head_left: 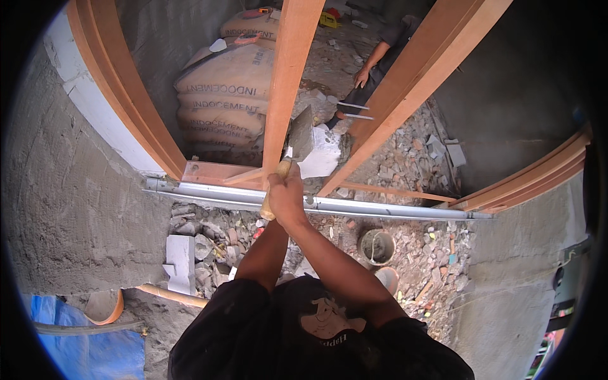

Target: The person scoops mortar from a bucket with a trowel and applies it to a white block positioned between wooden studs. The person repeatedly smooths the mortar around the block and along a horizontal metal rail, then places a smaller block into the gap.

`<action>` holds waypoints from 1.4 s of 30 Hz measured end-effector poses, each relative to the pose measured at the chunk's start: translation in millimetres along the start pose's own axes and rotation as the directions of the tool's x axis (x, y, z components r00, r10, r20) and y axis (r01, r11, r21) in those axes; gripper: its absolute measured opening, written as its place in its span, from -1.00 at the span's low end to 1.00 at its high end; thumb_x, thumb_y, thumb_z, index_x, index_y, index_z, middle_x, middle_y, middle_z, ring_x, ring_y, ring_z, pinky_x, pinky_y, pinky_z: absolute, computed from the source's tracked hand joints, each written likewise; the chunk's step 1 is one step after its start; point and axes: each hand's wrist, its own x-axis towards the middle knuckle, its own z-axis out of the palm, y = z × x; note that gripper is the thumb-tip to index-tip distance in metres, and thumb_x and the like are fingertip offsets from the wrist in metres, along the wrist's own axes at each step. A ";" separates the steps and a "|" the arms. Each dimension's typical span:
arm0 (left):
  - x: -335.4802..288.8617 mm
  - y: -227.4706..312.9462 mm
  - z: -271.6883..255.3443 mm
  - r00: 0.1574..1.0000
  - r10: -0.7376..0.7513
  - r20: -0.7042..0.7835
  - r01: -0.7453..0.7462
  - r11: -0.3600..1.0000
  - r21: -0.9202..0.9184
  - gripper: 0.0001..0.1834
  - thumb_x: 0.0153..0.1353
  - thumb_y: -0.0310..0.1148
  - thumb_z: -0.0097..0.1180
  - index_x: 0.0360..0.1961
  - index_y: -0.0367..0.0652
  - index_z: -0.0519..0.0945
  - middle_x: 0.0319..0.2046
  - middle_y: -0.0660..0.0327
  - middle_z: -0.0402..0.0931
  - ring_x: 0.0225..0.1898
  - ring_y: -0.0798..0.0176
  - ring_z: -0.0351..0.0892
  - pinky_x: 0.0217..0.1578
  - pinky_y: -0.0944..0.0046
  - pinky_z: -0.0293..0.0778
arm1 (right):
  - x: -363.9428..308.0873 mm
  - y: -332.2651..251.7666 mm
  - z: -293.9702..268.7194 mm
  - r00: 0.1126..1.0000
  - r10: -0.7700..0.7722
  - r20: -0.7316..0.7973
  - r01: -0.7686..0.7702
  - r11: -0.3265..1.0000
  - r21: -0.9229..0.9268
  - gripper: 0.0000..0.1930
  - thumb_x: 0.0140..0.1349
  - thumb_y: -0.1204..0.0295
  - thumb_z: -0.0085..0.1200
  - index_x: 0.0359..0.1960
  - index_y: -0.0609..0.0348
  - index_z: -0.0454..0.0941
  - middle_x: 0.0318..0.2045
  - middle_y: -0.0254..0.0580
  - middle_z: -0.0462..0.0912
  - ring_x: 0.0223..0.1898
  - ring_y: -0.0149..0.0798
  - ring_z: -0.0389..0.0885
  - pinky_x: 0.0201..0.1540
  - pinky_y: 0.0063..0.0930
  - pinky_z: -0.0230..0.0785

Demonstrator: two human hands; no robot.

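Observation:
My right hand (pixel 286 193) is closed around the wooden handle of a trowel (pixel 303 140), in front of an upright orange-brown timber post (pixel 292 76). The trowel's grey blade points away from me, beside a white block (pixel 322 152). My left forearm (pixel 263 253) reaches up to the same spot and passes behind my right wrist; the left hand's fingers are hidden there. Just below the posts, a long silvery metal bar (pixel 392 209) runs crosswise, close to my hands.
Timber posts, including a slanted one (pixel 411 88), divide the opening. Stacked cement sacks (pixel 221 95) stand beyond, left; another person's hand (pixel 361 77) shows beyond, right. Rubble (pixel 418 247) covers the ground around a mortar bucket (pixel 376 247). A pale block (pixel 181 263) and blue tarp (pixel 88 342) lie left.

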 end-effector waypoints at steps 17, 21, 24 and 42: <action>-11.2 18.0 -16.1 0.957 -0.161 0.243 0.285 0.686 -0.669 -0.52 0.38 -0.21 -0.13 0.22 -0.26 0.32 0.34 0.08 0.21 0.42 0.11 0.12 0.31 -0.20 0.13 | -25.9 -29.8 -4.0 0.989 -0.139 -0.042 0.084 0.781 -0.619 -0.30 0.19 0.26 0.01 0.24 0.60 0.17 0.12 0.62 0.33 0.22 0.31 0.35 0.32 -0.01 0.15; -5.5 14.1 -8.2 0.988 -0.133 0.077 0.154 0.850 -0.504 -0.56 0.38 -0.28 -0.11 0.19 -0.29 0.31 0.32 0.02 0.20 0.38 0.08 0.21 0.27 -0.22 0.20 | -14.6 -14.2 -10.7 1.000 -0.004 0.025 0.017 0.859 -0.512 -0.29 0.19 0.25 0.02 0.27 0.58 0.18 0.20 0.56 0.30 0.33 0.24 0.25 0.39 -0.12 0.05; -9.5 13.5 -2.7 0.989 -0.149 -0.001 0.134 0.891 -0.433 -0.58 0.37 -0.30 -0.10 0.17 -0.30 0.31 0.29 0.01 0.23 0.36 0.06 0.22 0.26 -0.24 0.21 | -13.0 -17.9 -25.7 0.998 0.052 0.047 -0.044 0.987 -0.155 -0.29 0.21 0.31 0.04 0.29 0.58 0.14 0.18 0.49 0.35 0.33 0.14 0.29 0.36 -0.14 0.08; -29.5 73.4 37.5 0.962 -0.153 -0.225 0.066 0.933 -0.353 -0.70 0.34 -0.46 -0.05 0.06 -0.32 0.34 0.14 -0.06 0.37 0.29 -0.05 0.31 0.17 -0.34 0.26 | -10.4 -60.5 -14.5 0.991 0.126 0.040 -0.100 0.915 -0.391 -0.39 0.16 0.18 0.00 0.16 0.39 0.35 0.10 0.37 0.46 0.13 0.31 0.45 0.25 -0.02 0.23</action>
